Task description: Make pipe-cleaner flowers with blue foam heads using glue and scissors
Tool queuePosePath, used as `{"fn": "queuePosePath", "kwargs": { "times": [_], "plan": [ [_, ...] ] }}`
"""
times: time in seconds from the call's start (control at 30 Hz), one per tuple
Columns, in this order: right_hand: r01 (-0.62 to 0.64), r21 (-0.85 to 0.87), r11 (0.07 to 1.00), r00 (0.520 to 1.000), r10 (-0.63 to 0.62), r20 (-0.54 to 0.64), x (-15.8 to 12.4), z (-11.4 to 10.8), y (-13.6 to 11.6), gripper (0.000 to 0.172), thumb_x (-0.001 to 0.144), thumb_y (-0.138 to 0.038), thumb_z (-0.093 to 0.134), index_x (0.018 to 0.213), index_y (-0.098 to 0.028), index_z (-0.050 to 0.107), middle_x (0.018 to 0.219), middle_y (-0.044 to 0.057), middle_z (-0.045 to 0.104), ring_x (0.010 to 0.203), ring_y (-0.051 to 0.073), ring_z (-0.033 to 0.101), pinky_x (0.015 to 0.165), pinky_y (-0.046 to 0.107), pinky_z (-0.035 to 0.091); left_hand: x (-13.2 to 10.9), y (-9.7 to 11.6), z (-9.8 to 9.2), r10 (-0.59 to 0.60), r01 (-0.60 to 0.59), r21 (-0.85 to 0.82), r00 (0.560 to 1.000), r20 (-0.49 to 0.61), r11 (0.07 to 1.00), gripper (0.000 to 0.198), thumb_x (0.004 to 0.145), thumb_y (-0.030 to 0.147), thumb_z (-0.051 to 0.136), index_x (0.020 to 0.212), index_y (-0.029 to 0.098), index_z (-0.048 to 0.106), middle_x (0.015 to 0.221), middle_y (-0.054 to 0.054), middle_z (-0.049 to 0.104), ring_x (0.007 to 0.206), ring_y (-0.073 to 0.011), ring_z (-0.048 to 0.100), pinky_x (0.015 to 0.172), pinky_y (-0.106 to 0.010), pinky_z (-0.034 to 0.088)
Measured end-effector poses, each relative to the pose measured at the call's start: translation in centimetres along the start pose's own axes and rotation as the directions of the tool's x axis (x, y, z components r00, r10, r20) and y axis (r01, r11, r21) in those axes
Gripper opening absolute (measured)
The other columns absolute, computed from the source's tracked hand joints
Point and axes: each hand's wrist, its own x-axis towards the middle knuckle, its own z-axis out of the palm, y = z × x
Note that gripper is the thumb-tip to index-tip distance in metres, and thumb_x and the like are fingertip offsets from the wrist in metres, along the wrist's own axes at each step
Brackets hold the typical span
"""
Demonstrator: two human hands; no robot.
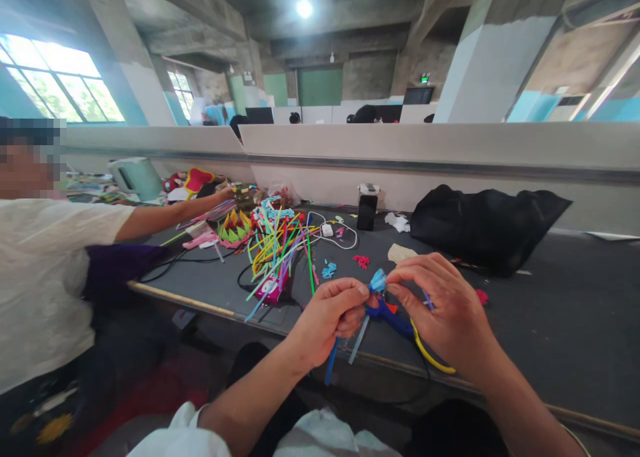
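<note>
My left hand (333, 317) and my right hand (443, 307) meet over the front edge of the dark table (575, 310). Both pinch a small light-blue crumpled piece (378, 281) between thumb and fingers. Blue straw stems (345, 350) hang down from my left fist. A yellow strip (430, 357) curves out below my right hand, and a purple stem shows between its fingers. A blue glue gun (395, 317) with a red tip lies on the table just under my hands.
A pile of coloured straws (277, 244) lies at centre left with small blue and red scraps (361, 261) nearby. A black bag (485, 224) sits at right, a phone stand (367, 207) and white cable behind. A person in a white shirt (45, 277) reaches in from the left.
</note>
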Motion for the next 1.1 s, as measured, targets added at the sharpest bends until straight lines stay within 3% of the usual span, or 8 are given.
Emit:
{"fn": "queuePosePath", "kwargs": {
  "times": [0.8,0.87,0.97,1.1],
  "plan": [
    [0.009,-0.138,0.99,1.0,-0.012,-0.025,-0.3,0.7,-0.5,0.007,0.09,-0.021,0.057,0.085,-0.021,0.062,0.085,0.004,0.067,0.082,0.02,0.057,0.078,0.038,0.043,0.2,-0.6,-0.1,0.026,-0.026,0.0,0.999,-0.027,1.0,0.021,0.08,0.031,0.067,0.071,0.012,0.062,0.046,0.009,0.031,0.039,-0.0021,0.02,0.041,-0.021,0.008],
    [0.024,-0.149,0.989,0.998,-0.032,-0.053,-0.5,0.7,-0.4,0.008,0.09,-0.021,0.059,0.095,-0.021,0.065,0.09,0.004,0.068,0.085,0.02,0.058,0.081,0.038,0.044,0.2,-0.8,-0.2,0.057,-0.059,-0.022,0.997,-0.051,0.998,0.021,0.08,0.032,0.069,0.074,0.012,0.063,0.047,0.008,0.035,0.04,-0.0024,0.023,0.041,-0.021,0.011],
    [0.009,-0.17,0.985,0.987,-0.036,-0.156,-1.2,0.6,-0.7,0.024,0.088,-0.019,0.061,0.112,-0.02,0.063,0.098,0.006,0.068,0.089,0.021,0.06,0.084,0.038,0.045,0.2,-1.4,-0.2,0.125,-0.134,-0.074,0.985,-0.117,0.988,0.021,0.079,0.032,0.071,0.08,0.012,0.066,0.051,0.006,0.043,0.041,-0.0029,0.029,0.041,-0.02,0.017],
    [-0.111,-0.097,0.989,0.955,0.079,-0.287,-3.0,1.1,-1.9,0.021,0.088,-0.017,0.061,0.108,-0.023,0.064,0.093,0.005,0.067,0.085,0.019,0.063,0.079,0.033,0.049,0.1,-2.3,0.0,0.18,-0.214,-0.142,0.959,-0.22,0.966,0.023,0.076,0.033,0.075,0.083,0.013,0.068,0.06,0.003,0.052,0.047,-0.0045,0.039,0.043,-0.019,0.026]
  ]
}}
